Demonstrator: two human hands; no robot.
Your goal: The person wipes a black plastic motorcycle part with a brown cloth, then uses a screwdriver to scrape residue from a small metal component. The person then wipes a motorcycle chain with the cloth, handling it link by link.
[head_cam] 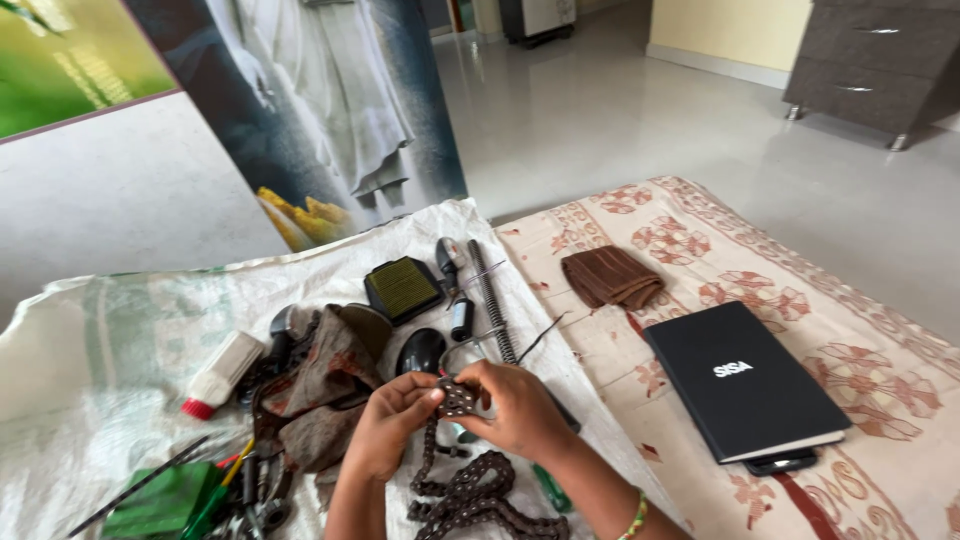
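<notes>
Head view. I saw left hand and right hand both pinched shut on upper end of dark roller chain; rest of chain trailed down onto white woven sack. Greasy brown rag lay just left of hands. Black notebook sat well apart, right, on floral cloth.

We see our hands hemmed in on the left by a greasy rag, a white bottle and loose tools. Ahead, a coil spring and air filter block the way. To the right, bare patterned sheet lies open up to the black notebook.
</notes>
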